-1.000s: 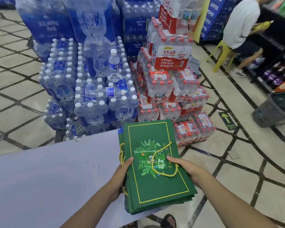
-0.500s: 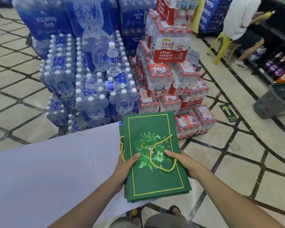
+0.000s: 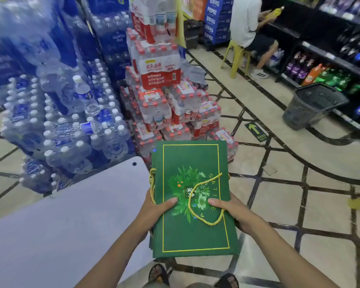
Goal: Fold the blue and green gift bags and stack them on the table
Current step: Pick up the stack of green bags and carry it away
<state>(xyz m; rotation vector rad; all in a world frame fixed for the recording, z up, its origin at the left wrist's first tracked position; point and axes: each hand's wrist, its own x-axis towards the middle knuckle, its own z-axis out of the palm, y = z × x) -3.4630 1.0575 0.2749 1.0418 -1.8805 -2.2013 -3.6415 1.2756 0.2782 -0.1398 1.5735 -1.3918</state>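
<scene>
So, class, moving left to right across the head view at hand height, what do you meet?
white table → left hand → stack of green gift bags → right hand → tiled floor

Left hand [image 3: 154, 207], right hand [image 3: 235, 210], thumbs inward

A person holds a stack of folded green gift bags [image 3: 195, 235] flat in both hands at the right edge of a pale table [image 3: 71, 215] in a shop aisle. The left hand [image 3: 154, 206] grips the stack's left side and the right hand [image 3: 235, 210] its right, with both thumbs on the top bag, where a gold cord handle [image 3: 208, 217] loops across a leaf print. Behind stand blue-labelled water packs [image 3: 71, 132] and red-capped water packs [image 3: 160, 75]. Farther off, a seated person [image 3: 245, 21] occupies a yellow stool [image 3: 237, 57] near a grey basket [image 3: 312, 104].
</scene>
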